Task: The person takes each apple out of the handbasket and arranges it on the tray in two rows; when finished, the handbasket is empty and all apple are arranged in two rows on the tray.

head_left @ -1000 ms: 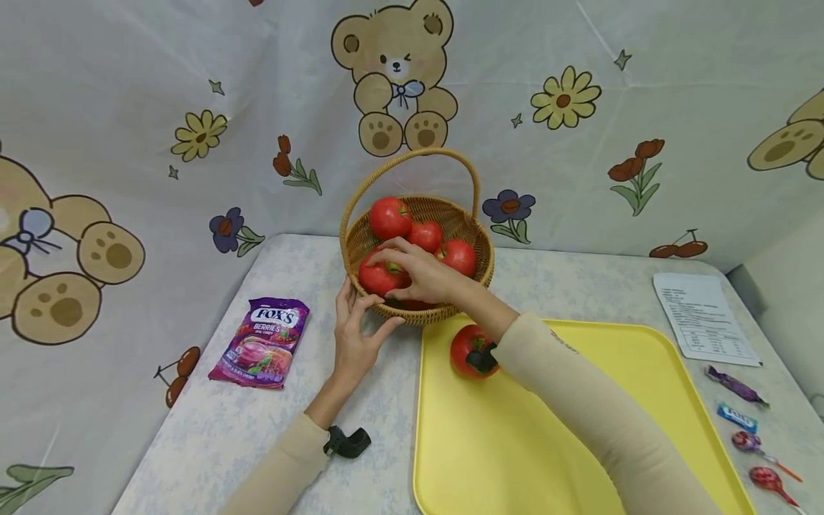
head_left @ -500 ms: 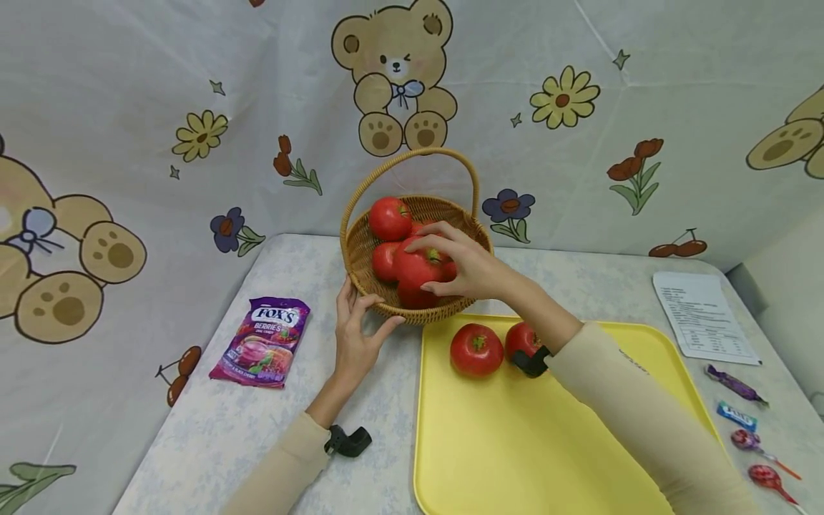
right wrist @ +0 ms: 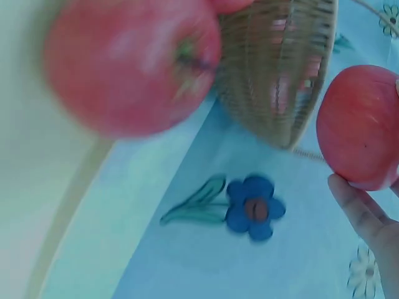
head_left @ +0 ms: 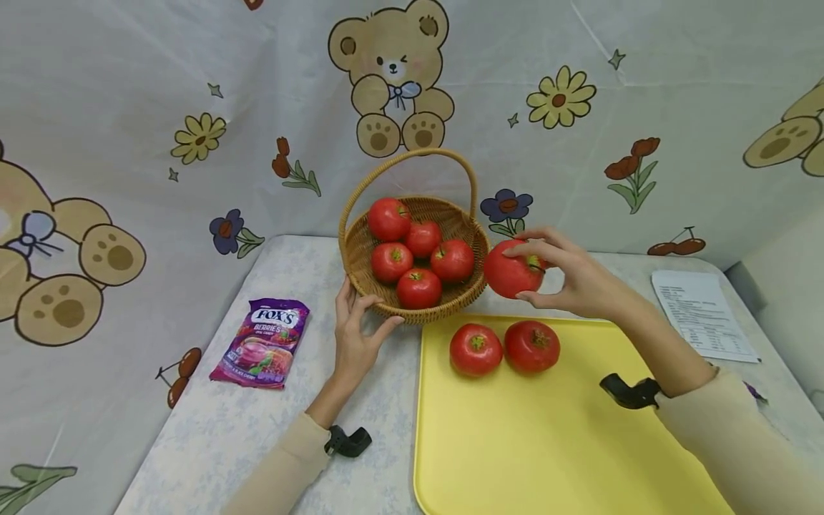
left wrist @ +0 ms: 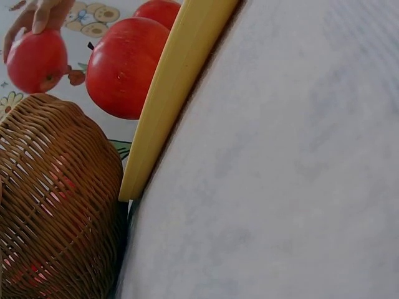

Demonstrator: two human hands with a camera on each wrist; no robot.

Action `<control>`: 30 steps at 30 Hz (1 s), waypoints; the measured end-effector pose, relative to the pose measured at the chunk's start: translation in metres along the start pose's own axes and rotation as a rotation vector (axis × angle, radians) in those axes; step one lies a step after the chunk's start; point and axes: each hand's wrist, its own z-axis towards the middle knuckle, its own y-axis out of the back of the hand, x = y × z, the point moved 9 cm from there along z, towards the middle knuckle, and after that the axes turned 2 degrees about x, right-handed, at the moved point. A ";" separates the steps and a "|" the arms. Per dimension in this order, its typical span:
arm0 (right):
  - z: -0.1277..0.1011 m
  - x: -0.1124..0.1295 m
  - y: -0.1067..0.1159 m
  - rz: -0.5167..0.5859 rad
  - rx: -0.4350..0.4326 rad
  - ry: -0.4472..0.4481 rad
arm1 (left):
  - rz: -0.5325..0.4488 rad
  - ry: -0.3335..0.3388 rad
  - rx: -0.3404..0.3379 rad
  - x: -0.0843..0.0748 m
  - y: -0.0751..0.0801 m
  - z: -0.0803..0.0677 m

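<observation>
My right hand (head_left: 579, 282) grips a red apple (head_left: 508, 270) between thumb and fingers, just right of the wicker basket (head_left: 460, 227) and above the tray's far edge. In the right wrist view, fingertips (right wrist: 352, 202) press against that apple's underside. My left hand (head_left: 356, 342) holds the basket's front-left side, fingers at the rim and thumb lower down; the left wrist view shows the basket's woven wall (left wrist: 62, 205) but not the hand. Several red apples (head_left: 419, 288) lie inside the basket. Two more, a left apple (head_left: 476, 350) and a right apple (head_left: 531, 347), sit side by side on the yellow tray (head_left: 515, 443).
A purple candy bag (head_left: 262, 343) lies on the table left of the basket. At the right stands a printed white sheet (head_left: 702, 315), with a wrapped candy partly hidden by the right sleeve. A bear-patterned cloth (head_left: 489, 43) hangs close behind the basket.
My right hand has taken an apple out of the basket and moved right with it. Both tray apples now show fully. My left hand stays at the basket.
</observation>
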 end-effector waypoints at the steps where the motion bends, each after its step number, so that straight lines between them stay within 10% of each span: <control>1: -0.007 -0.002 0.003 -0.018 -0.003 -0.010 | -0.002 0.002 0.001 0.000 0.000 0.000; 15: -0.102 -0.041 0.004 -0.124 0.097 -0.160 | -0.025 0.002 0.005 0.000 -0.001 0.000; 30: -0.136 -0.066 -0.032 -0.106 0.261 -0.295 | -0.033 0.026 0.002 -0.019 0.002 0.004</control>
